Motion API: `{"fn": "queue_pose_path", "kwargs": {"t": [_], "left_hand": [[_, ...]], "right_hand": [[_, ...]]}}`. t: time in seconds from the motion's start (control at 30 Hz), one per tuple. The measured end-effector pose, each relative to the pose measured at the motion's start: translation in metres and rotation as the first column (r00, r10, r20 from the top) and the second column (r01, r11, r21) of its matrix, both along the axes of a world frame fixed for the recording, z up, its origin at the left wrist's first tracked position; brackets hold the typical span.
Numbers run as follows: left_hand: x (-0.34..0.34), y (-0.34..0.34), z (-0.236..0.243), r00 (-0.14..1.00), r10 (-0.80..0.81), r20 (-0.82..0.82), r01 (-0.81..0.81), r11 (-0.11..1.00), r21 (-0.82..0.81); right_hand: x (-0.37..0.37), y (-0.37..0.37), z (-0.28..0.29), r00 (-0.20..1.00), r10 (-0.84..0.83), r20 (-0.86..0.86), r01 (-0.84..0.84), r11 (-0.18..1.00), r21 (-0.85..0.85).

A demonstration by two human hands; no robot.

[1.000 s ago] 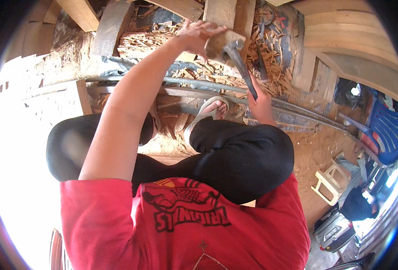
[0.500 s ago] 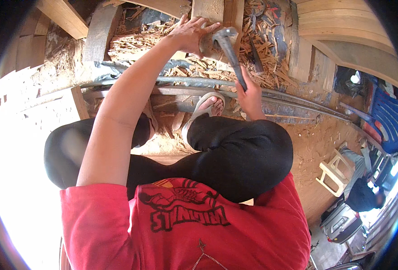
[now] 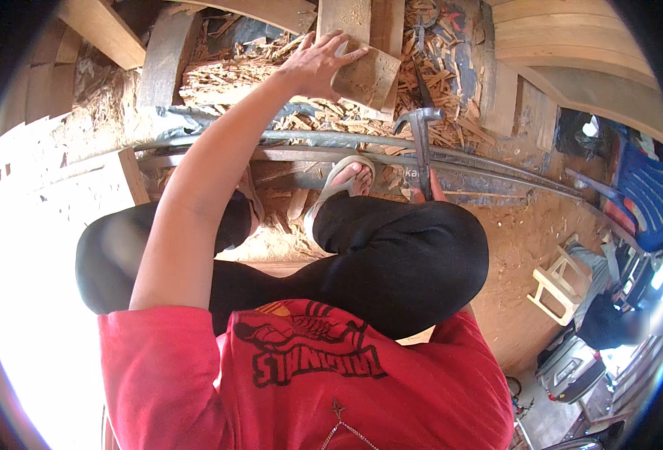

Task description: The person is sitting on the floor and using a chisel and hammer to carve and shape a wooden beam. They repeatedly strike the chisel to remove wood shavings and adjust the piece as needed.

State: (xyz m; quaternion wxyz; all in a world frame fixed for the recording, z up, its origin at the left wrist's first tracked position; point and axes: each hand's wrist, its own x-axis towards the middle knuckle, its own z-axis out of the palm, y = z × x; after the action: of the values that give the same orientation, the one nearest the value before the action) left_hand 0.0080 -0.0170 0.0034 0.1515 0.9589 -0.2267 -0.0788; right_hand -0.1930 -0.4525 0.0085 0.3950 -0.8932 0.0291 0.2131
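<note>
At the top centre of the head view, my left hand point(image 3: 318, 66) lies with its fingers spread, its right side touching a short wooden block point(image 3: 370, 78). The block rests over upright-running wooden pieces point(image 3: 344, 16). Lower and to the right, a claw hammer point(image 3: 421, 139) stands with its head up, apart from the block. My right hand point(image 3: 436, 186) is closed round its handle; most of that hand is hidden behind my right knee.
Wood chips point(image 3: 234, 79) lie around the block. Long metal pipes point(image 3: 309, 136) cross in front of my sandalled foot point(image 3: 350, 176). Wooden boards point(image 3: 571, 37) stand at the upper right. A blue plastic chair point(image 3: 646, 195), a cream stool point(image 3: 556, 289) and another person point(image 3: 601, 322) are farther right.
The hammer has moved down and back from the block toward my right knee, its head now well off the wood. My left hand has stayed by the block.
</note>
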Motion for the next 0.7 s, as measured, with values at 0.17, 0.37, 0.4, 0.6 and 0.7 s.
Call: {"fn": "queue_pose_path", "kwargs": {"t": [0.17, 0.37, 0.4, 0.6, 0.7], "left_hand": [[-0.042, -0.005, -0.017, 0.976, -0.097, 0.195, 0.101, 0.995, -0.011], [-0.070, -0.026, -0.039, 0.979, 0.051, 0.199, -0.024, 0.990, -0.137], [-0.071, -0.030, -0.041, 0.982, 0.072, 0.173, -0.043, 0.986, -0.163], [-0.074, -0.035, -0.040, 0.968, 0.056, 0.245, -0.054, 0.998, -0.013], [-0.066, -0.034, -0.034, 0.947, 0.039, 0.318, -0.038, 0.999, -0.009]], "right_hand": [[-0.021, -0.006, -0.044, 0.940, -0.241, -0.243, 0.251, 0.968, 0.012], [-0.027, 0.016, -0.048, 0.851, -0.335, -0.405, 0.404, 0.910, 0.097], [-0.028, 0.018, -0.048, 0.845, -0.340, -0.413, 0.418, 0.901, 0.115], [-0.031, 0.026, -0.046, 0.837, -0.341, -0.427, 0.461, 0.861, 0.216], [-0.027, 0.035, -0.028, 0.908, -0.270, -0.322, 0.362, 0.891, 0.274]]}}
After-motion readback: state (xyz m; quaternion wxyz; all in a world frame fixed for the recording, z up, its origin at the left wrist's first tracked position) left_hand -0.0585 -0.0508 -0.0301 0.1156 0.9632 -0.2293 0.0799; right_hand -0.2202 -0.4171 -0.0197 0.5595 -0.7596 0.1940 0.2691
